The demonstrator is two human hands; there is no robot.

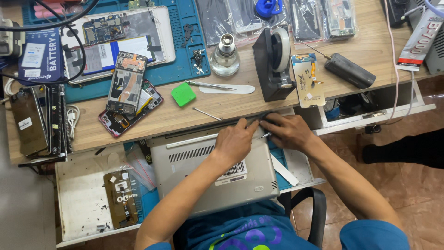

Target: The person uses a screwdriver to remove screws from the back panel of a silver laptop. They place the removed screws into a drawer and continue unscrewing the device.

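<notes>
Head view: silver laptop (212, 171) lies bottom-up on the pull-out shelf (83, 194) just near of the tabletop (360, 51), both hands at its far edge by the hinge. Left hand (234, 141) presses flat on the base, fingers curled, holding nothing visible; right hand (287, 131) pinches a thin metal tool (264, 135) against the edge. Far left on the tabletop, well apart: opened phones (127, 90) on a blue mat (182, 65); a tape dispenser (274, 65) stands just far of the hands.
</notes>
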